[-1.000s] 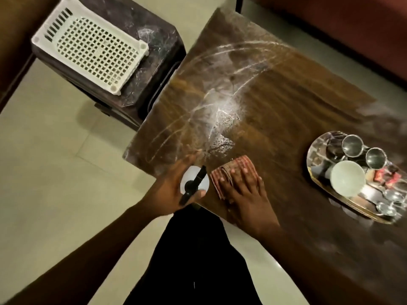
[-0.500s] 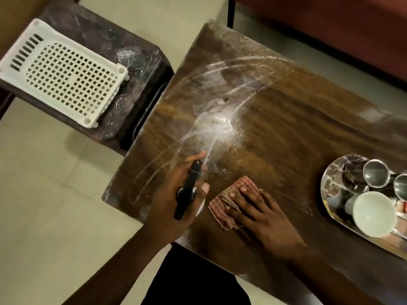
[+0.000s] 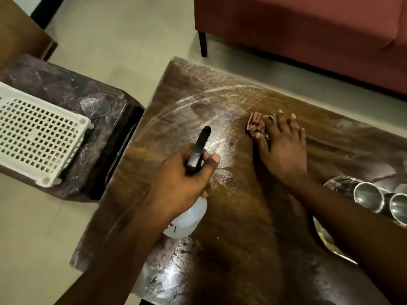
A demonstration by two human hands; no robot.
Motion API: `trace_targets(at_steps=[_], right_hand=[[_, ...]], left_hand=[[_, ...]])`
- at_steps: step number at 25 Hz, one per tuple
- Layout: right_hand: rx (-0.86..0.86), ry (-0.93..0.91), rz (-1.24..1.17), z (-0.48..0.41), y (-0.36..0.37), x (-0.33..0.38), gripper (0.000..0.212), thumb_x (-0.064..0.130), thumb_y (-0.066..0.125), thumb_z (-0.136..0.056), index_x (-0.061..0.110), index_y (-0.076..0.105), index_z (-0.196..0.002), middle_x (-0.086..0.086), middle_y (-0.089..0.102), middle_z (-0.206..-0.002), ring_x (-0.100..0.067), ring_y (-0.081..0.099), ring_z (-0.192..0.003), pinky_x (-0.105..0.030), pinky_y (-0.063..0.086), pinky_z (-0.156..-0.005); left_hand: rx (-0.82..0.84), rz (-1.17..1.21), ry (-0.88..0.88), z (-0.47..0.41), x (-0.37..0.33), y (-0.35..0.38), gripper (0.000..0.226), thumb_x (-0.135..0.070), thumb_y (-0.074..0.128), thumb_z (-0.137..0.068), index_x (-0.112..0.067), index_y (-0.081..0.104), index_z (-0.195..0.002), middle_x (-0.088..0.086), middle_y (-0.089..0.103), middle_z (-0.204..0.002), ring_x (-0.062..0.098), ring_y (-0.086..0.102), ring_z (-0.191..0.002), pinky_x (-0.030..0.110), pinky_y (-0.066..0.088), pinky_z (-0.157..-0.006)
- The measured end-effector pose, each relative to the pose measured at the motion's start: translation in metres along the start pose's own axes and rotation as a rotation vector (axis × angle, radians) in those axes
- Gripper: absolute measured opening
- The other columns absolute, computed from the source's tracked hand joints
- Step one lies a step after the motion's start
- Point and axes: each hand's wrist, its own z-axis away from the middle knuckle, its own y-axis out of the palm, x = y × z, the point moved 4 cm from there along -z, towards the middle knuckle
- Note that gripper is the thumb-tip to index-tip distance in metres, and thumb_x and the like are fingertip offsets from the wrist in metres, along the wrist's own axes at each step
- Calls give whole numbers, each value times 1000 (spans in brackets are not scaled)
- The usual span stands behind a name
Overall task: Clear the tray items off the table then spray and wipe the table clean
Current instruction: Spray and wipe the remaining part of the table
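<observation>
- The table (image 3: 237, 216) is filling the middle of the frame, its wood showing wet streaks and droplets toward the upper left.
- The cloth (image 3: 256, 125) is lying bunched on the table at upper centre. The right hand (image 3: 284, 148) is pressing it down with flat, spread fingers, probably to drag it through the wet patch.
- The left hand (image 3: 182, 179) is clenching the neck of the spray bottle (image 3: 187, 219) at centre, with the nozzle aiming at the streaked area.
- The tray (image 3: 328, 243) is sitting on the table at the right edge, carrying steel cups (image 3: 366, 195), so the clearing looks unfinished.
- A white basket (image 3: 37, 137) is resting on a dark side table (image 3: 99, 102) at the left, and a sofa (image 3: 308, 29) is running along the top.
</observation>
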Motion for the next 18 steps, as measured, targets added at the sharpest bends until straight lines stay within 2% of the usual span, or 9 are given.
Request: trace_targets(at_steps=[2,5,8,11,12,15,16,17,18], right_hand=[[-13,68,-81,-27,-4,-1,57,50,38,-110,27,38,-163,-10,19,-178,-40,10,-164,-64,11,-130],[-39,176,-133,-32,5,9,58,51,35,-110,29,33,-165,-10,12,-179,-40,3,-165,-64,3,-131],[-10,16,-21,-9,16,18,63,56,27,-112,33,17,-169,-10,0,-180,-36,-9,-165,-62,-6,-131],[31,-184,101,-10,11,4,64,60,22,-112,36,11,-170,-8,-4,-180,-33,-9,-166,-61,-4,-131],[16,-139,104,-22,8,-4,64,60,21,-111,37,13,-170,-8,-2,-180,-34,-7,-166,-62,-3,-131],[-45,267,-98,-65,2,-6,65,59,26,-108,33,23,-168,-12,2,-180,-41,-1,-165,-69,-2,-128],[-39,338,-131,-73,3,6,67,58,26,-107,31,24,-168,-14,3,-179,-43,0,-164,-69,-3,-128],[-16,314,-115,-76,7,23,68,59,24,-107,30,22,-168,-15,3,-179,-45,0,-164,-68,-4,-128],[15,184,-59,-75,13,40,68,60,21,-108,30,18,-169,-14,2,-179,-45,-2,-164,-67,-6,-128]], left_hand=[[-10,-56,11,-13,-8,7,30,-42,70,-100,-12,70,-100,11,77,-70,12,72,-48,12,53,-58],[-32,-96,-15,-34,-10,12,35,-43,67,-101,-8,71,-98,12,79,-75,11,70,-45,32,61,-72],[-6,-69,-53,-47,-9,16,30,-42,69,-101,-13,70,-93,4,78,-72,15,70,-43,43,64,-78],[84,-93,-51,-50,-8,15,25,-40,69,-102,-18,67,-91,-6,63,-49,15,70,-44,34,59,-72],[96,-115,-55,-51,-7,13,25,-40,68,-102,-17,67,-93,-6,61,-46,15,70,-45,31,58,-70],[86,-146,-83,-54,-6,7,29,-38,67,-103,-10,69,-95,-4,63,-44,13,69,-43,15,51,-56],[75,-137,-86,-54,-6,3,31,-38,67,-103,-8,70,-95,-5,63,-44,12,69,-43,10,47,-51],[65,-127,-84,-55,-7,0,31,-38,67,-102,-9,71,-95,-5,64,-44,12,69,-44,7,45,-50],[57,-113,-80,-56,-8,-4,29,-39,68,-102,-11,72,-94,-5,64,-44,13,69,-45,6,45,-51]])
